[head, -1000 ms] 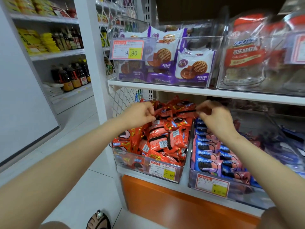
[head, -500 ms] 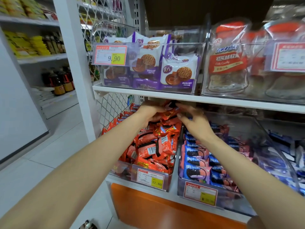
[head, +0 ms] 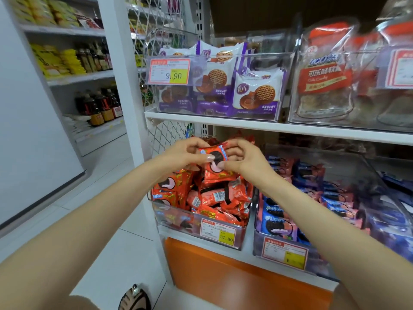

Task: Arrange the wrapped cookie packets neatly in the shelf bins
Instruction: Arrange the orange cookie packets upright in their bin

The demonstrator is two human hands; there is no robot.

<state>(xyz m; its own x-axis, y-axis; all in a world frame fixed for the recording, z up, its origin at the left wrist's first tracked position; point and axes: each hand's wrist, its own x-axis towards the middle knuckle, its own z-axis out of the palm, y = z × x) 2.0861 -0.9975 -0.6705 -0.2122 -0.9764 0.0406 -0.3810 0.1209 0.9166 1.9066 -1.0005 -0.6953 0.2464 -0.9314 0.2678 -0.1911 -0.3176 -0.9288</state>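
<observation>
Red cookie packet [head: 218, 174], long axis upright, pinched between left hand [head: 186, 156] and right hand [head: 247, 161].

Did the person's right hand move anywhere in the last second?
Yes. The right hand shifted left, from over the blue-packet bin to over the red-packet bin, where it and the left hand pinch a red packet.

red packets [head: 214, 198]: glossy foil | bin [head: 174, 217]: clear plastic | shelf [head: 223, 125]: smooth white

Open gap above heaped red packets [head: 214, 198], white shelf board [head: 245, 127] close overhead
</observation>
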